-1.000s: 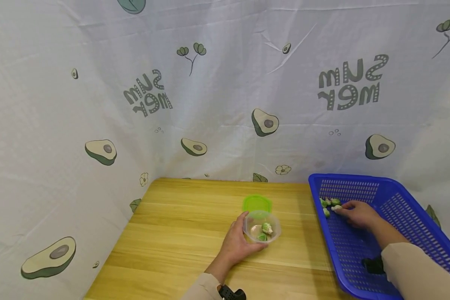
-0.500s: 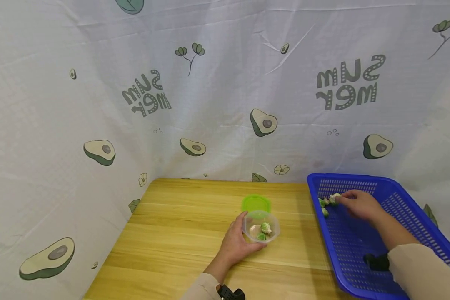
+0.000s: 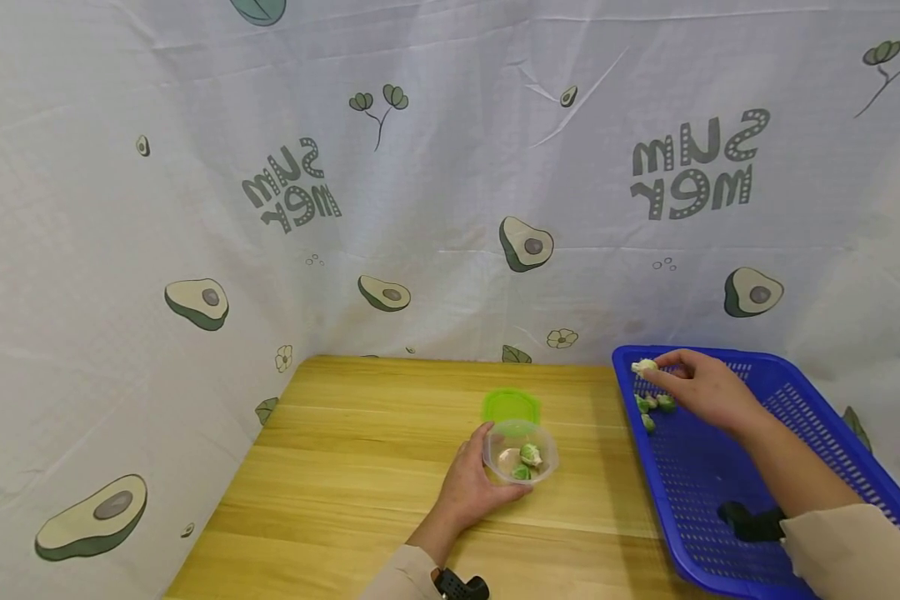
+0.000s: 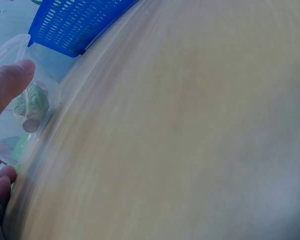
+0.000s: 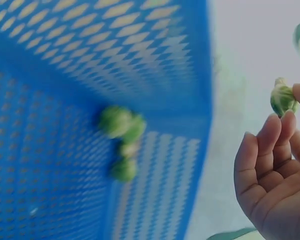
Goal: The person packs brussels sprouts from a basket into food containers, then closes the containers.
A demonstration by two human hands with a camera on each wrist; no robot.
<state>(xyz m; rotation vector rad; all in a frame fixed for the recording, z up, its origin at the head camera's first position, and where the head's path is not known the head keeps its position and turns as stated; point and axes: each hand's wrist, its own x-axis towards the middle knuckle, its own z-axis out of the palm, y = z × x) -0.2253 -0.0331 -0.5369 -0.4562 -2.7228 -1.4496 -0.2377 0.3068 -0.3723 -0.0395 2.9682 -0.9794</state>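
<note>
My left hand grips the side of a clear round plastic container standing on the table, thumb at the near side. Inside it lie two Brussels sprouts. Over the left rim of the blue basket, my right hand pinches one Brussels sprout between thumb and fingertips. The right wrist view shows that pinched sprout up close, stem end upward. Several more sprouts lie in the basket's far left corner, blurred in the right wrist view.
A green lid lies flat just behind the container, partly covered by it in view. The basket takes up the right side of the wooden table. A printed white cloth hangs behind and to the left.
My right hand has picked a Brussels sprout from the basket's corner group and lifted it up and left to the rim. The left hand and container have stayed in place.
</note>
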